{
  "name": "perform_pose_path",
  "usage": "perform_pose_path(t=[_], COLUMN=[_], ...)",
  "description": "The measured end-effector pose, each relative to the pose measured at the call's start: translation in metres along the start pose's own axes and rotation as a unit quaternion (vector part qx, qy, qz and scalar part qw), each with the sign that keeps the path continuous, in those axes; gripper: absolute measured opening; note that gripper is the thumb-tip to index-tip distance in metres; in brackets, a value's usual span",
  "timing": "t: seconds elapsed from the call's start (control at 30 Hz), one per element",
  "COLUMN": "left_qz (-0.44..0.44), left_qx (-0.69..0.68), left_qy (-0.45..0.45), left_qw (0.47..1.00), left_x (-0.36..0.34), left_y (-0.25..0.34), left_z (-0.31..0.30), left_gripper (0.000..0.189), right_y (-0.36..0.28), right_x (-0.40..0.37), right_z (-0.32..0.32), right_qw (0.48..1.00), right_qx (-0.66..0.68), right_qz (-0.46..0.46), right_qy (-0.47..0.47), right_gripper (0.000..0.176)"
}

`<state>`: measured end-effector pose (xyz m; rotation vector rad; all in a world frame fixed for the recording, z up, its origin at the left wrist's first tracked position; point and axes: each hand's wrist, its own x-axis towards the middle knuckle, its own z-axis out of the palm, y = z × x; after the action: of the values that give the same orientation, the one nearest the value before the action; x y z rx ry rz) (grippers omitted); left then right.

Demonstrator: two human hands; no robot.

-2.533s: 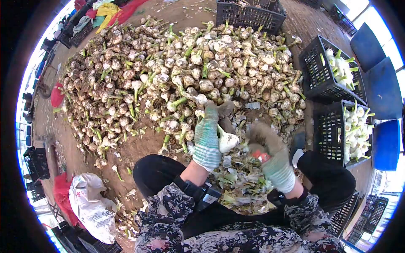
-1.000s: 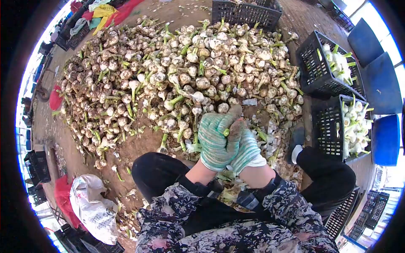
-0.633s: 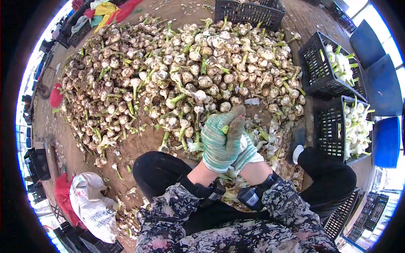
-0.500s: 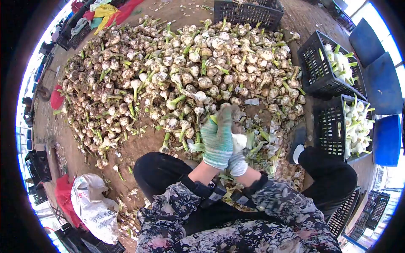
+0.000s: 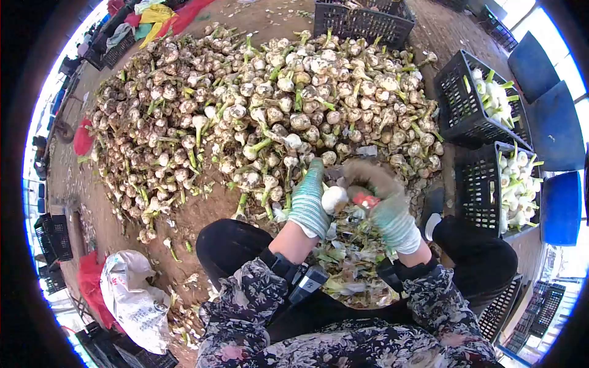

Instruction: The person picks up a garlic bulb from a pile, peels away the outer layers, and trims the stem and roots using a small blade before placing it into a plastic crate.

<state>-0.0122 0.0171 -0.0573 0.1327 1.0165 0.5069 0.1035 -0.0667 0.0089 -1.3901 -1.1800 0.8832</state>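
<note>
— Holding what, that left hand [image 5: 308, 199] in the green-and-white knitted glove?

— A clean white round garlic bulb [image 5: 334, 197]. The fingers are wrapped round it from its nine o'clock side. It sits in the air between the two hands, above the person's lap.

— And the right hand [image 5: 386, 208]?

— It has the same kind of glove and it's blurred. It's curled round a small red object [image 5: 366, 199] just beside the bulb, at the bulb's three o'clock. I can't tell what that object is.

— What lies under the hands?

— A heap of pale green and white garlic peelings [image 5: 350, 270], on the ground between the black trouser legs, at six o'clock from the hands.

— And the big pile?

— That's a broad mound of dirt-brown garlic bulbs with green stalks [image 5: 257, 98]. It spreads from ten o'clock round to one o'clock, and its near edge is just beside the fingertips.

— Any containers?

— A black plastic lattice crate [image 5: 481, 190] stands at three o'clock with clean white bulbs in it. A second black lattice crate [image 5: 457, 101] at two o'clock holds the same. A third black crate [image 5: 362, 21] stands at twelve o'clock, beyond the mound.

— Anything behind?

— A crumpled white plastic sack [image 5: 132, 300] lies on the bare earth at seven o'clock, well apart from the hands.
</note>
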Motion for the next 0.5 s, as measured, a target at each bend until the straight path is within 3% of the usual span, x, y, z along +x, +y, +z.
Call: perform_pose_path(t=[0.03,0.1,0.13,0.17,0.2,0.23,0.27,0.3,0.33,0.37,0.4,0.43,0.5], left_qz=[0.027,0.056,0.073,0.090,0.068,0.064,0.080,0.099,0.030,0.062,0.048,0.035,0.095], left_qx=[-0.022,-0.042,-0.030,-0.020,-0.035,-0.036,0.004,0.044,0.146,0.093,0.081,0.065,0.118], left_qy=[-0.016,-0.030,0.047,0.122,0.146,0.144,0.104,0.062,0.086,0.035,0.033,0.031,0.036], left_qw=[0.999,0.997,0.996,0.988,0.986,0.987,0.991,0.992,0.985,0.993,0.995,0.997,0.988], left_x=[0.003,-0.003,-0.021,-0.030,-0.020,-0.007,0.006,0.012,-0.013,-0.018,-0.017,-0.016,-0.025], left_y=[-0.004,0.000,0.009,0.014,0.011,0.001,-0.011,-0.017,-0.011,-0.016,-0.014,-0.009,-0.002], left_z=[0.000,0.004,0.015,0.022,0.019,0.010,0.000,-0.003,0.010,0.018,0.019,0.018,0.021], left_gripper=[0.038,0.039,0.041,0.043,0.048,0.048,0.047,0.047,0.049,0.047,0.046,0.045,0.043], right_y=[-0.006,-0.013,-0.013,-0.014,-0.017,-0.020,-0.003,0.002,0.004,0.010,0.020,0.024,0.027], right_x=[-0.003,-0.019,-0.026,-0.027,-0.027,-0.030,-0.031,-0.028,-0.025,-0.024,-0.019,-0.023,-0.023], right_z=[-0.001,-0.002,-0.006,-0.006,-0.006,-0.007,-0.005,-0.002,0.003,0.006,0.005,-0.001,-0.013], right_qw=[1.000,0.994,0.967,0.968,0.992,0.993,0.998,0.998,0.996,0.990,0.998,0.970,0.919], right_qx=[-0.001,0.031,0.132,0.132,0.016,-0.102,-0.050,-0.054,-0.084,-0.114,0.026,0.160,0.307], right_qz=[-0.001,0.028,0.024,0.023,0.040,0.058,0.031,0.028,-0.014,-0.054,0.001,0.181,0.243], right_qy=[0.000,-0.104,-0.214,-0.214,-0.118,-0.020,0.033,0.034,-0.014,-0.061,-0.053,0.008,0.037], right_gripper=[0.032,0.032,0.036,0.036,0.039,0.041,0.046,0.046,0.046,0.045,0.041,0.036,0.032])
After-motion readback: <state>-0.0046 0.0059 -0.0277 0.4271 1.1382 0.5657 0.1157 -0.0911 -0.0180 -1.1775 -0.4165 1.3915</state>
